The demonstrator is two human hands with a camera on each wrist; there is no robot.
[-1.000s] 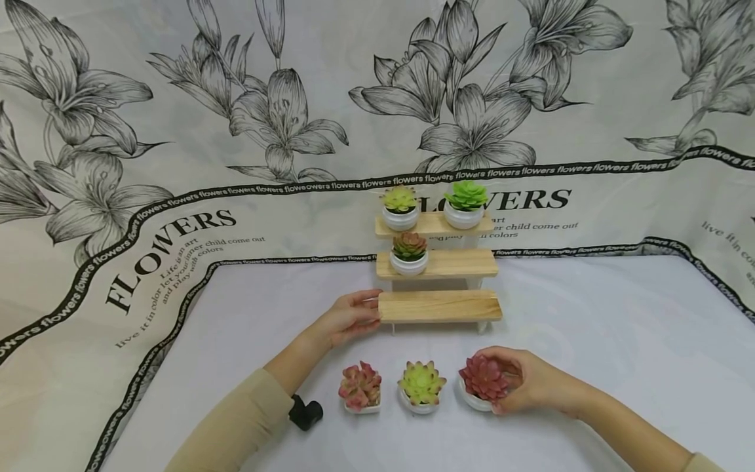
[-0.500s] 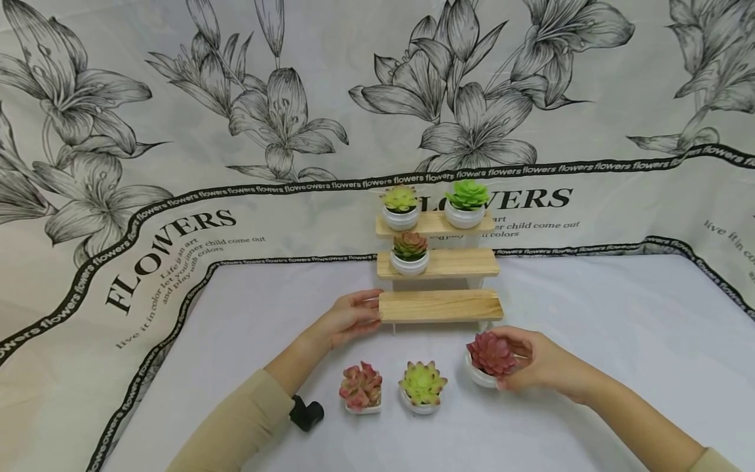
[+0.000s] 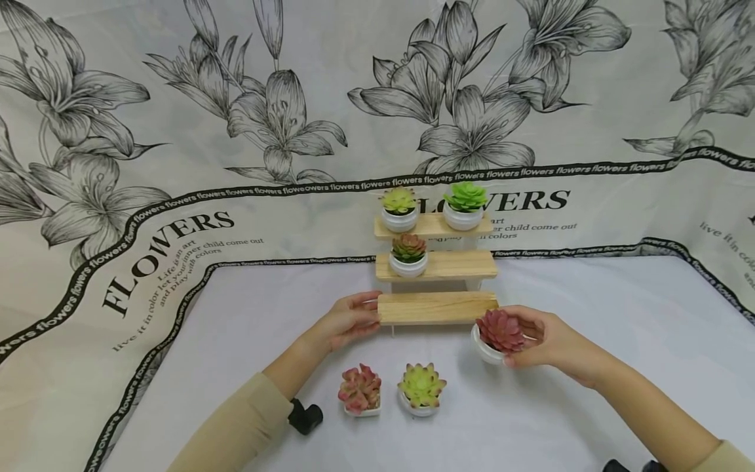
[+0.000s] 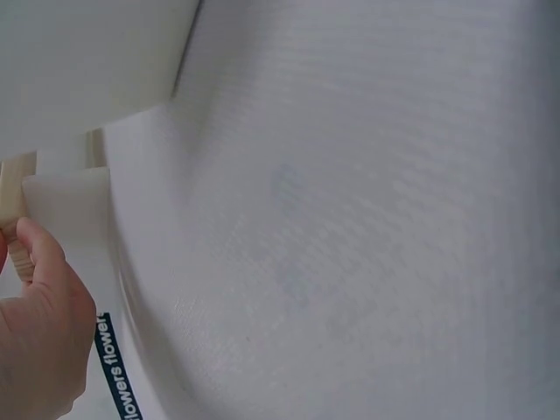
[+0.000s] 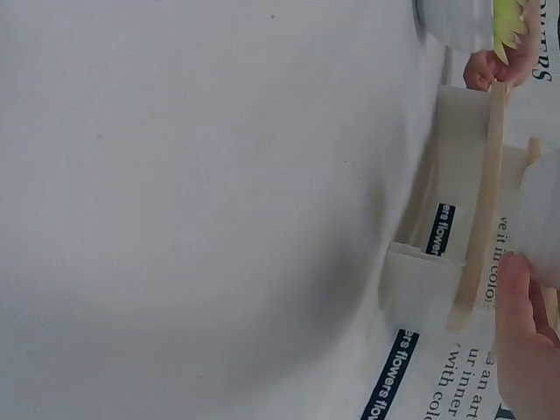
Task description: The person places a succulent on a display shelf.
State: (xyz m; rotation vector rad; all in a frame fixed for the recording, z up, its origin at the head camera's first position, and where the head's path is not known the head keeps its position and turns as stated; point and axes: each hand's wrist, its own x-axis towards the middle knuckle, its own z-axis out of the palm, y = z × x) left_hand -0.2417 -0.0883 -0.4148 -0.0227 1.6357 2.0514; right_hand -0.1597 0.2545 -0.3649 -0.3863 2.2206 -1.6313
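My right hand (image 3: 551, 339) grips a dark red potted succulent (image 3: 500, 331) by its white pot, just in front of the right end of the lowest step of a wooden tiered stand (image 3: 436, 308). In the right wrist view the white pot (image 5: 541, 219) is held up off the cloth, next to the stand's wooden board (image 5: 479, 227). My left hand (image 3: 352, 320) pinches the left end of that lowest step; in the left wrist view its thumb and a finger lie against the wood (image 4: 12, 188).
A pink-red succulent (image 3: 360, 388) and a yellow-green succulent (image 3: 422, 385) stand on the white cloth in front. Higher steps bear a yellow-green succulent (image 3: 399, 200), a bright green succulent (image 3: 465, 196) and a reddish-green succulent (image 3: 409, 249). Flower-printed cloth (image 3: 318, 223) hangs behind.
My right hand has carried the dark red succulent away from me and slightly right, up to the lowest step. The left hand has stayed at the stand's left end.
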